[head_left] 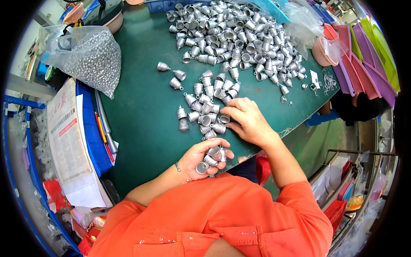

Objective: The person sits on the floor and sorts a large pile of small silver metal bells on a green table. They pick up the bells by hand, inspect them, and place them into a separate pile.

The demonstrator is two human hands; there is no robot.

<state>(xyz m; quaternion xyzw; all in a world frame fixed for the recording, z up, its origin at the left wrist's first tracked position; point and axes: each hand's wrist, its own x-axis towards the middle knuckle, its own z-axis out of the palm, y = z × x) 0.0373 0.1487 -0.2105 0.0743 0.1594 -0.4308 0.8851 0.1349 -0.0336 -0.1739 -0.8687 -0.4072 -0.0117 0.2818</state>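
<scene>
My left hand is cupped palm up near the table's front edge, with several small silver metal bells resting in it under curled fingers. To its upper right, my right hand has thumb and fingers closing around one bell at the edge of a small cluster. The loose cluster of bells lies just beyond both hands; the bells are cup-shaped, and some show a ring on top. Farther back, a big heap of the same bells spreads over the green table.
A clear bag of small shiny silver balls stands at the back left. By the left edge are a newspaper, a blue tray and pens. Pink and purple bins and a pink bowl crowd the right.
</scene>
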